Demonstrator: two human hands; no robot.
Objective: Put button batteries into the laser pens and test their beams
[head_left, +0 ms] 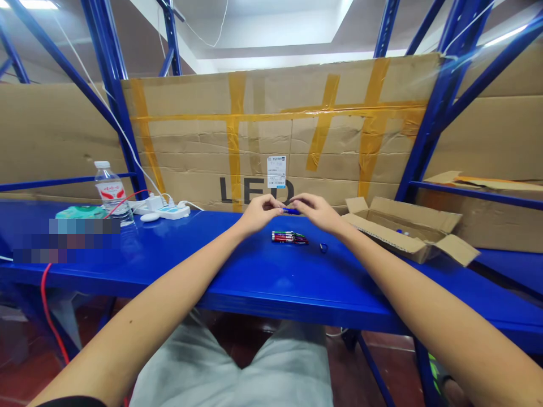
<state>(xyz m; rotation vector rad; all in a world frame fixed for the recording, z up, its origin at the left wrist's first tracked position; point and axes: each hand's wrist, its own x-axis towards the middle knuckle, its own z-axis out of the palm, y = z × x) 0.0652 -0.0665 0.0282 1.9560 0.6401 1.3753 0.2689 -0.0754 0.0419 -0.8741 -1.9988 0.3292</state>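
Over the blue table, my left hand (259, 215) and my right hand (319, 213) hold a slim blue rod (291, 211) level between them, one at each end. Fingers of both hands are closed round its ends, so only its middle shows. On the table just below lies a tight row of slim shiny tubes (289, 237), red and green with silver ends. To their right is a small dark blue loop-shaped piece (323, 247), too small to name. Neither hand touches these.
An opened cardboard box (394, 240) with small items inside stands at the right. On the left are a water bottle (113, 195), a teal packet (80, 212), a white power strip (169, 211) and a red cable (46, 294). A big taped carton (190, 152) lines the back between blue posts.
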